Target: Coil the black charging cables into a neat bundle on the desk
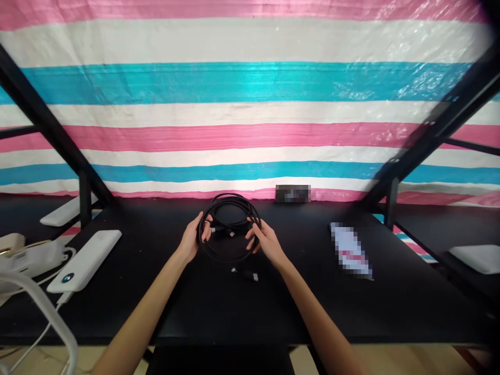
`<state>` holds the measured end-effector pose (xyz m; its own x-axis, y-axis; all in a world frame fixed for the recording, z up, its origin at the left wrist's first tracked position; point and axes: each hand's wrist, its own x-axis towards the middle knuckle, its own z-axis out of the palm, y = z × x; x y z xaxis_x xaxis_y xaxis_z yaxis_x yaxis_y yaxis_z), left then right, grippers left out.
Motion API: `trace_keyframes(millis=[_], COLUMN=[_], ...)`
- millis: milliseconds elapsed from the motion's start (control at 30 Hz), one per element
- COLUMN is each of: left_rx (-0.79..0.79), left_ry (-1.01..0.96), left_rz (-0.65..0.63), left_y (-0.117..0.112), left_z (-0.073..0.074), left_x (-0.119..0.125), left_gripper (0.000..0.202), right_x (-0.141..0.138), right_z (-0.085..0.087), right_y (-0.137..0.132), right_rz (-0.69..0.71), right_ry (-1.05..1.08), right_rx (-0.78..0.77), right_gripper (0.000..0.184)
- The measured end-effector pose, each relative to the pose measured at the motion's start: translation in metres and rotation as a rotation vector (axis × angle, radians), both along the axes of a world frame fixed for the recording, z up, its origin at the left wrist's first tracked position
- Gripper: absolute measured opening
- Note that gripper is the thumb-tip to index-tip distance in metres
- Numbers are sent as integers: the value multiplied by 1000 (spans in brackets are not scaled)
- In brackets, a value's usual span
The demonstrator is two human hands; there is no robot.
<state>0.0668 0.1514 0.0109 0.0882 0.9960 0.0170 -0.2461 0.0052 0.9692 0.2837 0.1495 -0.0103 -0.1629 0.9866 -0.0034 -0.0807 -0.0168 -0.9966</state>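
A black cable is wound into a round coil, held a little above the black table between my two hands. My left hand is closed round the left side of the coil, thumb at the top. On the opposite side, my right hand grips the coil with fingers curled inward. Behind it, more black cable loops show on the tabletop, though where one coil ends and the other starts is hard to tell. Below the coil lies a dark connector with a light metal tip.
On the left a white power bank lies with a white cord plugged in, near white adapters. A small dark box stands at the back. To the right is a blurred white packet. Black frame bars slant up both sides.
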Motion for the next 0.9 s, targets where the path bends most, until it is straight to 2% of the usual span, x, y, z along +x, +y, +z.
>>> trace_keyframes(millis=[133,233,400,567,667,733,900], left_rx=[103,146,177,105,75,70,76], left_ry=[396,542,458,319,231,195,221], left_rz=[53,124,334,469,464,429,223], left_y=[0,0,0,5,7,7,6], left_z=[-3,-5,-3,-1,-2,-2,-9], left_x=[-9,-12,-18,-34,-38,-37,-25], left_gripper=[39,34,32,39,46,53,58], right_x=[1,5,11,17,17,15,10], right_z=[-2,1,5,10,11,11,17], right_y=[1,0,1,1,1,0,-2], right_rz=[-57,-112,-162,-202,-196,-150,-47], right_ry=[-56,-119,-126,-110,-39,44,199], right_rx=[56,81,124,23,12,15,-55], right_gripper=[48,47,47,39,37,42,50])
